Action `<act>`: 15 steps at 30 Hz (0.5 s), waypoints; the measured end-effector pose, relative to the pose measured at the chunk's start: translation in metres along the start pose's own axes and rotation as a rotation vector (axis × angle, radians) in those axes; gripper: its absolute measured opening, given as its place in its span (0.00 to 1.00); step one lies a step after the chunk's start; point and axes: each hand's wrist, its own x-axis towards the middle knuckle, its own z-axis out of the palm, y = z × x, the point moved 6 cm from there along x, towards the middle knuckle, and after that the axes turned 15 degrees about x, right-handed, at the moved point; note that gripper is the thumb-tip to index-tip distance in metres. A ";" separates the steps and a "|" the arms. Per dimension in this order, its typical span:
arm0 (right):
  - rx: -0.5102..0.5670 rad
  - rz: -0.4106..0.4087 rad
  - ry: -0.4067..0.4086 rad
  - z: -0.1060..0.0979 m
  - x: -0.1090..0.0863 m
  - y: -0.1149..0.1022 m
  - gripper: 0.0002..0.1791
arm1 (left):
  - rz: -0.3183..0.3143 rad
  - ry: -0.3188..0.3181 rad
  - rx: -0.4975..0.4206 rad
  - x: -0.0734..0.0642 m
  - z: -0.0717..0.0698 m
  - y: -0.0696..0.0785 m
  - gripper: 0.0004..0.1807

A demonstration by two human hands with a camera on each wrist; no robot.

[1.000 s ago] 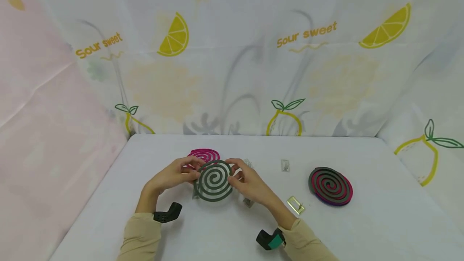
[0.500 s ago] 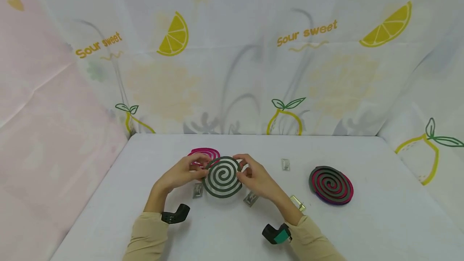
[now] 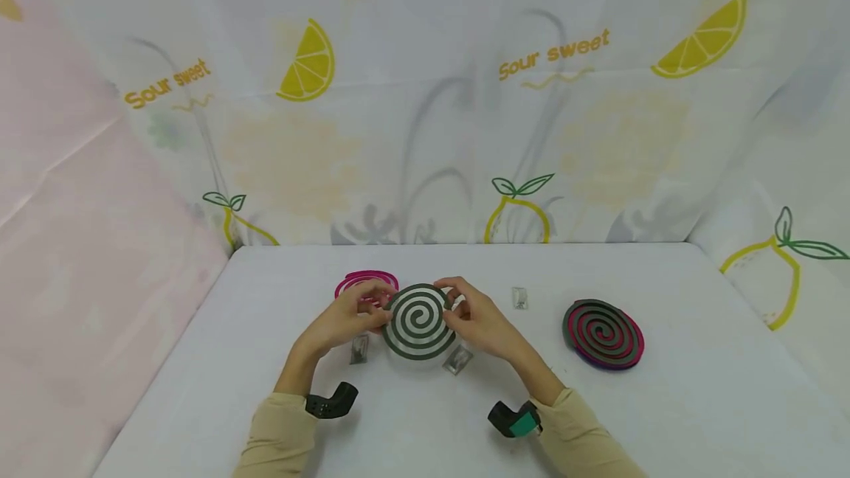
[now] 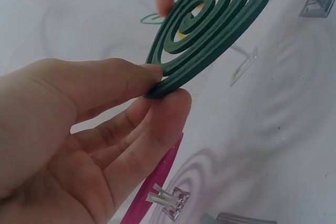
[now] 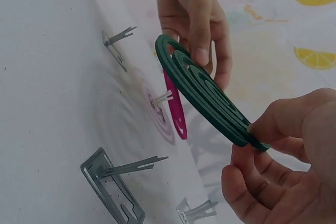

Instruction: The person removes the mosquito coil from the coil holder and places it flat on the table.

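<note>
Held up over the table is a green mosquito coil (image 3: 420, 314), a flat spiral tilted toward the head camera. My left hand (image 3: 352, 316) pinches its left edge between thumb and fingers. On the opposite edge, my right hand (image 3: 481, 323) pinches it the same way. Below the coil, a small metal coil stand (image 3: 359, 350) lies to the left and another metal stand (image 3: 458, 360) to the right. Upright prongs rise from a metal stand (image 5: 113, 177) in the right wrist view. Partly behind my left hand, a pink mosquito coil (image 3: 365, 276) is raised on its own stand.
At the right lies a stack of mosquito coils (image 3: 603, 334), green and pink interlocked on top, with a dark bluish edge beneath. Another metal stand (image 3: 520, 298) sits behind my right hand. A printed cloth (image 3: 412, 131) hangs behind the white table (image 3: 412, 426).
Both hands have carried the green coil to the right and slightly away. The two stands below it show more fully, while the gold-coloured stand is now hidden by the right forearm.
</note>
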 end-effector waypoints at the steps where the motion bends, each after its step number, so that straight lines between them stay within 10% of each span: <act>1: -0.003 -0.006 -0.002 -0.001 0.000 0.000 0.23 | -0.003 0.005 0.008 0.000 0.001 0.001 0.20; 15: -0.080 0.020 0.005 -0.020 -0.001 0.007 0.24 | -0.005 0.011 -0.030 0.009 0.015 0.007 0.21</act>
